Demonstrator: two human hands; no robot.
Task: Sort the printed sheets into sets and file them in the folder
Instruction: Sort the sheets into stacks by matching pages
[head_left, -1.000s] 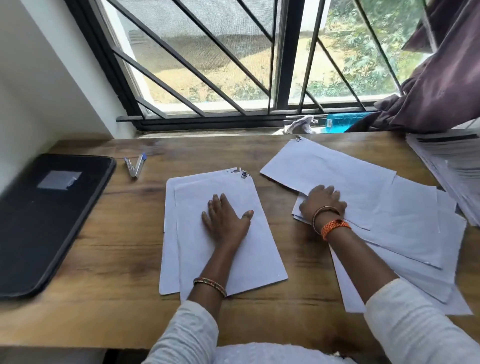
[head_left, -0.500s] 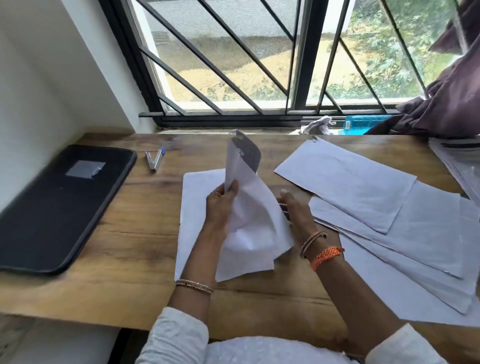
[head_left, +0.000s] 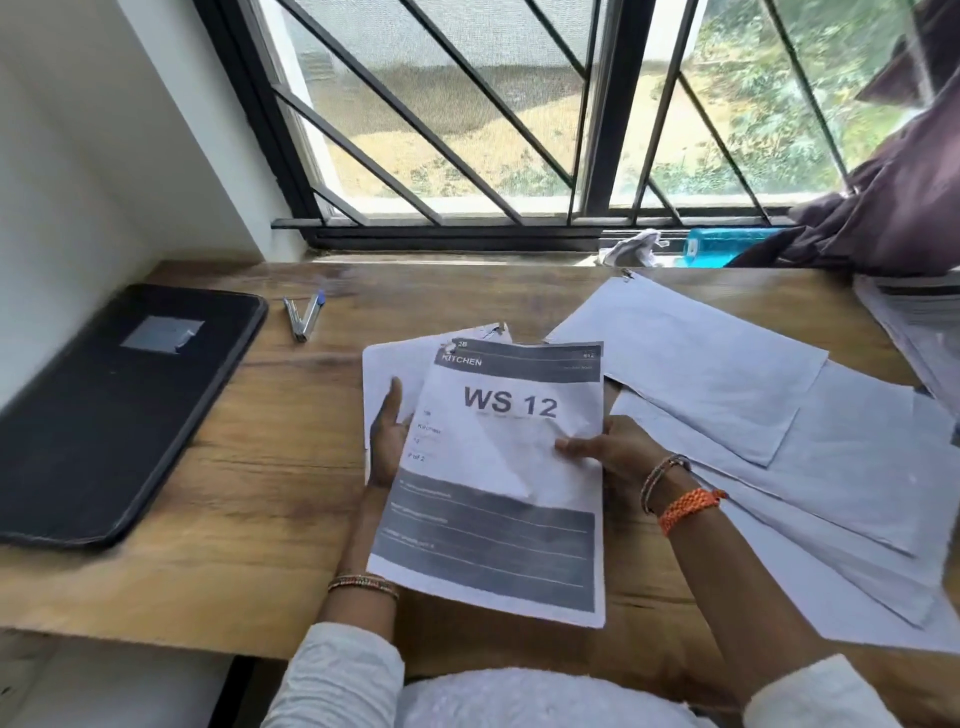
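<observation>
Half a second ago my sheet (head_left: 498, 467) stood curled on edge between my hands; now it is turned over, printed side up, and I read "KITCHEN" in its dark header and "WS 12" in large letters. It tilts up off the desk (head_left: 234, 493), with a crease across its middle.

My left hand (head_left: 387, 447) is behind the sheet's left edge, thumb pointing up beside it; the fingers are hidden under the paper, so I cannot tell whether they grip. My right hand (head_left: 608, 452) pinches the right edge, thumb on the printed face.

Under the sheet a blank-side page (head_left: 395, 369) lies flat on the desk. To the right, a spread of overlapping pages (head_left: 779, 426) lies face down, the top one clipped at its far corner. Another stack (head_left: 924, 322) sits at the right edge, partly out of view.

My black folder (head_left: 114, 410) lies closed at the left, well apart from the sheet. Near its far corner lies a stapler (head_left: 304, 317). Behind the desk is a barred window (head_left: 519, 130), with a purple curtain (head_left: 893, 197) bunched at the right.
</observation>
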